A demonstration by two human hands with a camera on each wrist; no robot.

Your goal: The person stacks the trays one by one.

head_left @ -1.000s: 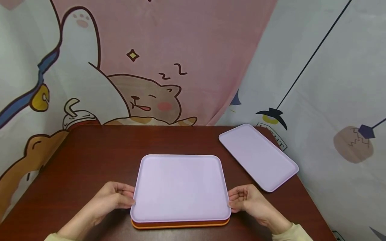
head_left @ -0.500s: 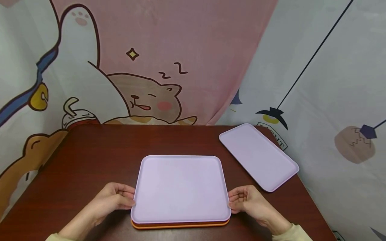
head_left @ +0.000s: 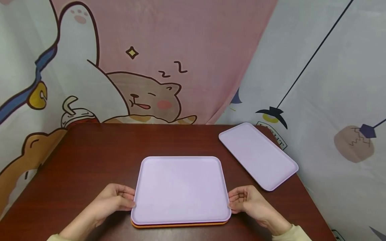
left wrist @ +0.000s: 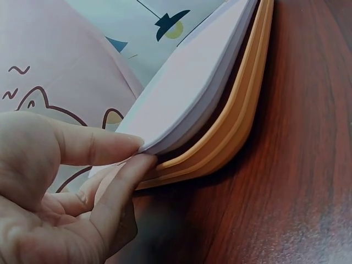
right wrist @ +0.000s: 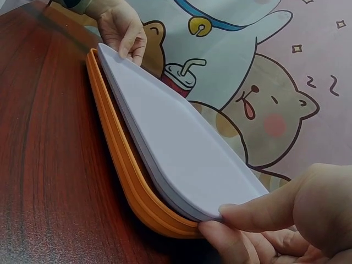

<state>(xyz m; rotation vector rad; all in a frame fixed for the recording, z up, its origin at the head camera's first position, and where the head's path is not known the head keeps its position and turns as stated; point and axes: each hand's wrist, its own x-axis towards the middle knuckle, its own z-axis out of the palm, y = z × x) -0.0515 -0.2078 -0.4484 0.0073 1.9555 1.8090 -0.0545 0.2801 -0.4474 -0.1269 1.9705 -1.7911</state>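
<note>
Between both hands a rectangular lavender tray (head_left: 181, 190) lies almost level, close over an orange tray (right wrist: 118, 148) of about the same outline. A narrow dark gap shows between the two rims in both wrist views. My left hand (head_left: 113, 202) pinches the lavender tray's left edge, thumb on top and fingers beneath. On the opposite edge, my right hand (head_left: 251, 204) holds it the same way, its thumb on the rim in the right wrist view. From the head, only a thin front strip of the orange tray shows; the lavender one hides the remainder.
A second, longer lavender tray (head_left: 258, 157) lies slanted at the table's back right, near its right edge. The dark red-brown wooden table (head_left: 99, 154) extends left and behind. Cartoon-printed cloth (head_left: 193, 40) hangs along the back and sides.
The lavender tray has come down slightly toward the orange one, and the orange strip at the front has narrowed. Both hands keep their hold on its edges.
</note>
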